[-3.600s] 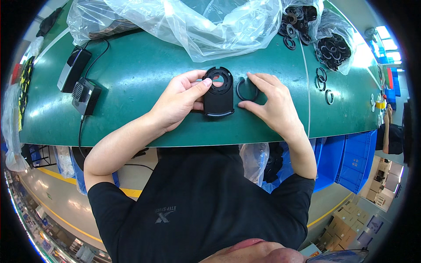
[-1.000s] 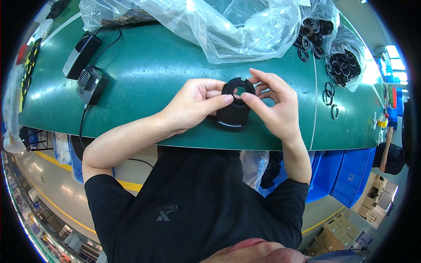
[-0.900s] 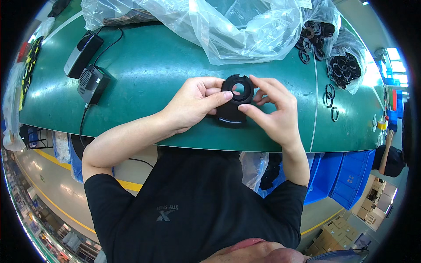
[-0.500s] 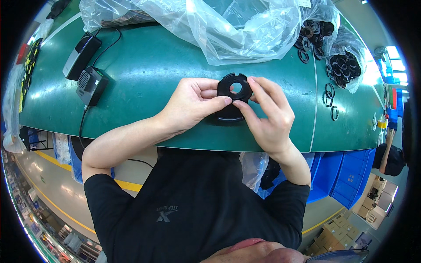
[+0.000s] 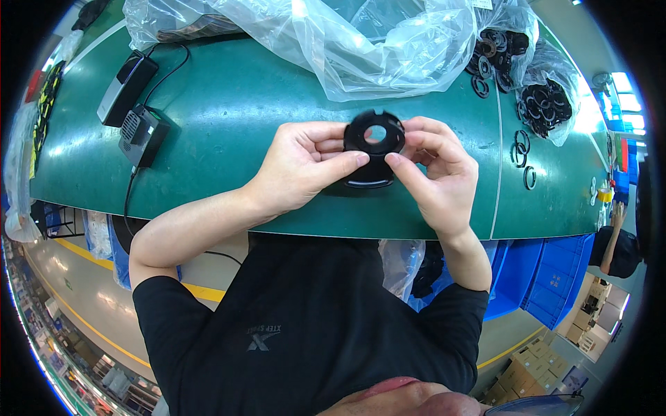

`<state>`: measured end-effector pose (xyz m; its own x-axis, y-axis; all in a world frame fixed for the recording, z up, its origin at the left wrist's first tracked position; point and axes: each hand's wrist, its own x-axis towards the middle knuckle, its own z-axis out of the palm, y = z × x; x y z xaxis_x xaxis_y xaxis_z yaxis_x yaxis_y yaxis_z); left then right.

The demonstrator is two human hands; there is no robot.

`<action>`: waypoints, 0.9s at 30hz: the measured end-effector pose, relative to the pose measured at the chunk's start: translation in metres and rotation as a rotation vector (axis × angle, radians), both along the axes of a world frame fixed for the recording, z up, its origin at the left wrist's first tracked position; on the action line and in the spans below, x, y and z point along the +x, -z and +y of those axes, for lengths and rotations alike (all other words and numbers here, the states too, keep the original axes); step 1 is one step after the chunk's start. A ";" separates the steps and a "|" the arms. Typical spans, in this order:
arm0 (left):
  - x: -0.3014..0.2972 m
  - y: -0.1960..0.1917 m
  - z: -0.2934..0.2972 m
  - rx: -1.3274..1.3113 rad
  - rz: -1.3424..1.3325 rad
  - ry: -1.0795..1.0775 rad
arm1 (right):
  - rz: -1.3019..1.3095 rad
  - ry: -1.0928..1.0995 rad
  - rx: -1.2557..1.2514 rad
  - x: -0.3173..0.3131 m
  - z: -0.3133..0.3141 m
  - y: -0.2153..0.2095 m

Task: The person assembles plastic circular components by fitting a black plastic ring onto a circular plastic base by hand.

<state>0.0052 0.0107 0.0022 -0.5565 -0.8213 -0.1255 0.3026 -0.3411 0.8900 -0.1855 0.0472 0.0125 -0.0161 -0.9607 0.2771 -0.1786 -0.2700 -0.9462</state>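
Black holed part (image 5: 374, 148): between both hands over the near half of the green workbench (image 5: 229, 139), its notched round end pointing away from the body.
Left hand (image 5: 298, 163): closed on the part's left side, thumb on its face below the hole, fingers mostly hidden behind.
Right hand (image 5: 444, 173): narrow grip at the right edge, thumb below the hole, fingers curled at the rim.
Beyond the hands: a large clear plastic bag (image 5: 347, 66) spread along the far side.
Right of the bench: loose black rings (image 5: 522, 154) near two bags of dark rings (image 5: 544, 107).
Left of the bench: two dark boxy devices (image 5: 144, 137), one trailing a cord.
Below: blue crates (image 5: 555, 277).
Far right: a co-worker's arm (image 5: 614, 239).
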 end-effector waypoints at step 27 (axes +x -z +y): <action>0.004 -0.001 0.006 -0.074 -0.096 0.032 | 0.335 0.002 -0.211 0.007 0.004 -0.003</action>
